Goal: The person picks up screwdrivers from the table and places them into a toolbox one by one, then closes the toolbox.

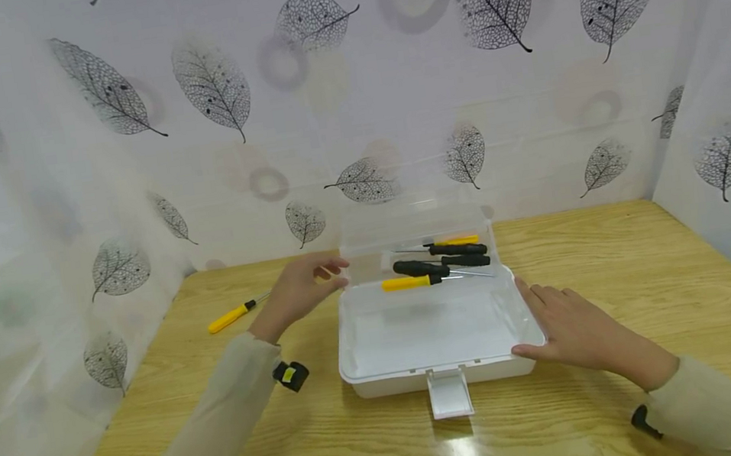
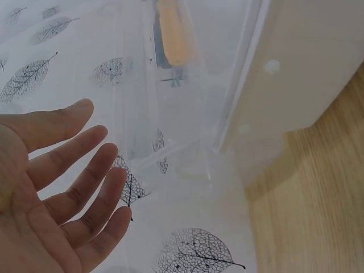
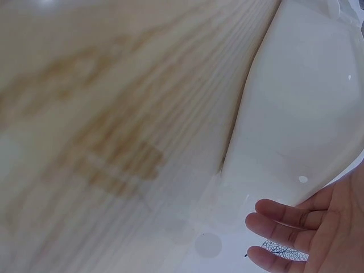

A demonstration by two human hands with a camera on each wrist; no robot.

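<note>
A white plastic box point(image 1: 446, 376) stands on the table with its clear lid point(image 1: 371, 267) folded back behind it. My left hand point(image 1: 307, 286) is beside the lid's left edge, fingertips close to it, thumb and fingers loosely spread with nothing between them. On the right, my right hand point(image 1: 568, 324) rests against the box's side, its thumb at the front right corner of the rim. Several screwdrivers lie on the lid, among them a yellow-handled screwdriver point(image 1: 406, 283) at the hinge side and a black-handled screwdriver point(image 1: 421, 268). Bare white floor shows inside the box.
Left of my left hand, another yellow-handled screwdriver point(image 1: 228, 319) lies on the wooden table point(image 1: 618, 249). The box's front latch point(image 1: 450, 394) hangs down. A leaf-patterned curtain point(image 1: 390, 101) closes off the back and sides.
</note>
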